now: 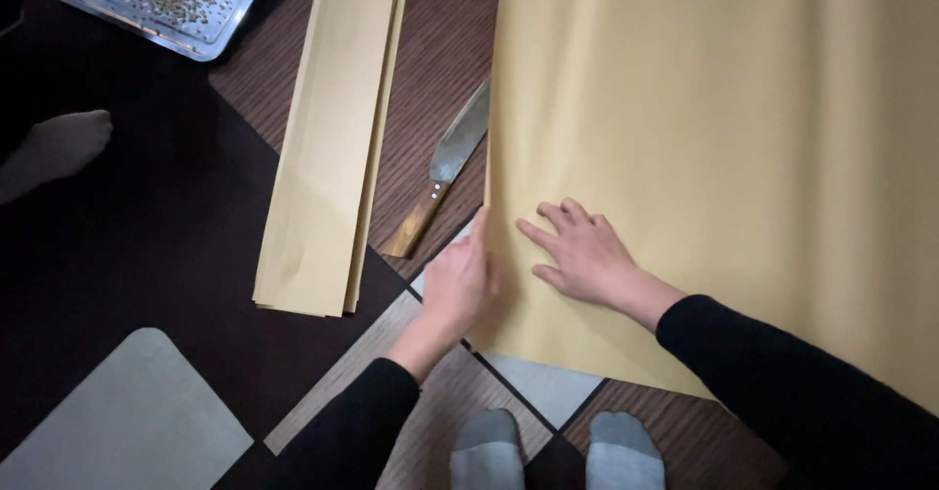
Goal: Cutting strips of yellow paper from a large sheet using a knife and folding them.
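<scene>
A large sheet of tan paper [724, 128] lies folded on the floor and fills the right of the head view. My right hand [585, 255] rests flat on it near its lower left, fingers spread. My left hand [458, 285] pinches the sheet's folded left edge, just left of my right hand. A knife [442, 172] with a wooden handle and a broad steel blade lies on the floor beside that edge, its blade tip partly under the paper. Both my sleeves are black.
A stack of long narrow tan paper strips [328, 138] lies left of the knife. A metal tray [161, 1] with scattered small grains sits at the top left. Another person's socked foot [54, 148] shows at the left edge. My own grey-socked feet [553, 451] are at the bottom.
</scene>
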